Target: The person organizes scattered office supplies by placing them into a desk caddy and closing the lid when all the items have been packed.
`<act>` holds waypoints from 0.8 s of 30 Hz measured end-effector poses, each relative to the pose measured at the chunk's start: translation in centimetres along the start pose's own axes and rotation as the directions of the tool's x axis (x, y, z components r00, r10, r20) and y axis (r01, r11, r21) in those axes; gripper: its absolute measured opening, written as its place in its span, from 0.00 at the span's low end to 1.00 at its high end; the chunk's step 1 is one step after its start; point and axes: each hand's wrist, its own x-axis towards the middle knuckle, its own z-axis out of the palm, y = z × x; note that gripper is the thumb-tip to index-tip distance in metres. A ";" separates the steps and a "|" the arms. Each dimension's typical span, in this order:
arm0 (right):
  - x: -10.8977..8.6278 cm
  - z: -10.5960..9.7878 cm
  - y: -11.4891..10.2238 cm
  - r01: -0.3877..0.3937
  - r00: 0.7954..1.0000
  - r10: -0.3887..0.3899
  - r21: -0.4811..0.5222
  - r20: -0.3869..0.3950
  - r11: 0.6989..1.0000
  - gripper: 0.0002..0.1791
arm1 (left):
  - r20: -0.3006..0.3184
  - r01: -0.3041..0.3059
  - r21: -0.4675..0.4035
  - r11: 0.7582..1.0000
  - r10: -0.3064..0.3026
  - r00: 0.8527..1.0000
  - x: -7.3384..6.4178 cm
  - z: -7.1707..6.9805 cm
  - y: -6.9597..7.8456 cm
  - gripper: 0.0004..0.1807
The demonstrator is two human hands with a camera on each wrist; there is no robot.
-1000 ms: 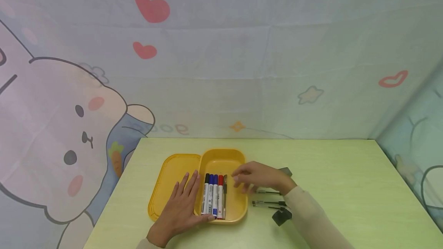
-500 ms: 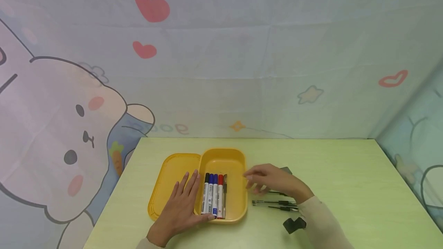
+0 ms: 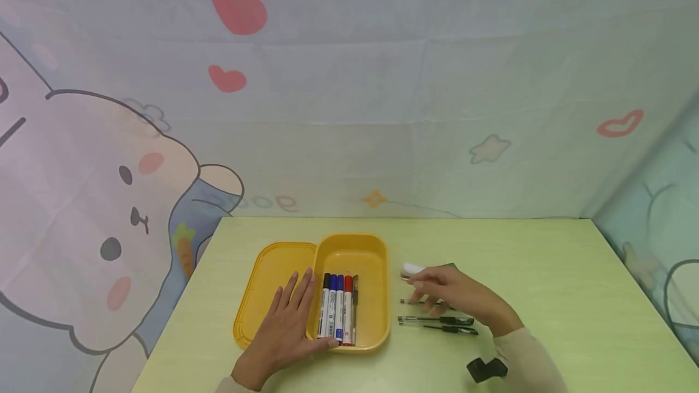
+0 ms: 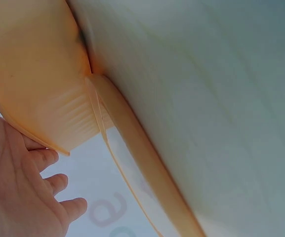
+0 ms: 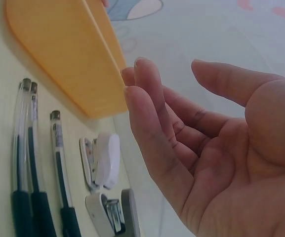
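Observation:
A yellow plastic box (image 3: 377, 296) holds several markers (image 3: 335, 311) with black, blue and red caps, and a clear gel pen (image 3: 355, 311) beside them. My left hand (image 3: 286, 323) rests across the box's left edge, fingers extended, thumb at the near rim; in the left wrist view its fingers touch the box rim (image 4: 38, 140). My right hand (image 3: 461, 296) is right of the box, above the table, with nothing between its loosely bent fingers. Under and near it lie black-gripped gel pens (image 5: 36, 163) and a white stapler (image 5: 107, 160), with a grey stapler (image 5: 115, 215) next to it.
The box's yellow lid (image 3: 273, 290) lies flat to its left, partly covered by my left hand. A pale green table (image 3: 546, 302) carries everything. Behind it hangs a printed cloth (image 3: 349, 108). A black wrist strap (image 3: 486, 370) shows at my right sleeve.
My right hand has drawn back from over the box to the right, uncovering the white stapler and the loose pens. My left hand has not moved.

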 end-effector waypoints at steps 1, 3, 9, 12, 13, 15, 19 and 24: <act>-0.2 -0.1 0.1 0.000 1.000 0.000 0.006 -0.004 1.000 0.24 | 0.002 0.001 0.002 1.000 -0.001 1.000 0.0 0.0 0.0 0.67; -0.6 -0.2 0.4 -0.001 1.000 0.002 0.014 -0.015 1.000 0.24 | 0.006 0.002 0.000 1.000 -0.002 1.000 0.0 0.0 0.0 0.67; -1.8 -0.4 1.0 -0.010 0.999 0.011 0.008 -0.041 1.000 0.24 | 0.010 -0.001 -0.014 1.000 0.001 1.000 0.0 0.0 0.0 0.66; -2.3 -0.6 1.2 -0.027 0.998 0.027 0.013 -0.048 1.000 0.26 | 0.014 0.002 -0.016 1.000 -0.001 1.000 0.1 0.0 0.0 0.66; -2.5 -0.6 1.3 -0.037 0.998 0.038 0.017 -0.050 0.999 0.26 | 0.015 0.003 -0.015 1.000 -0.003 1.000 0.1 0.0 0.0 0.67; -2.7 -0.7 1.4 -0.054 0.997 0.055 0.025 -0.053 0.998 0.27 | 0.017 0.005 -0.016 1.000 -0.005 1.000 0.1 0.0 0.1 0.67; -3.3 -0.9 1.8 -0.072 0.995 0.075 0.043 -0.064 0.996 0.29 | 0.012 0.005 -0.017 1.000 -0.005 1.000 0.1 0.0 0.1 0.67; -4.2 -1.0 2.4 -0.076 0.994 0.081 0.068 -0.074 0.995 0.30 | 0.021 0.012 -0.017 1.000 -0.012 1.000 0.1 0.0 0.0 0.67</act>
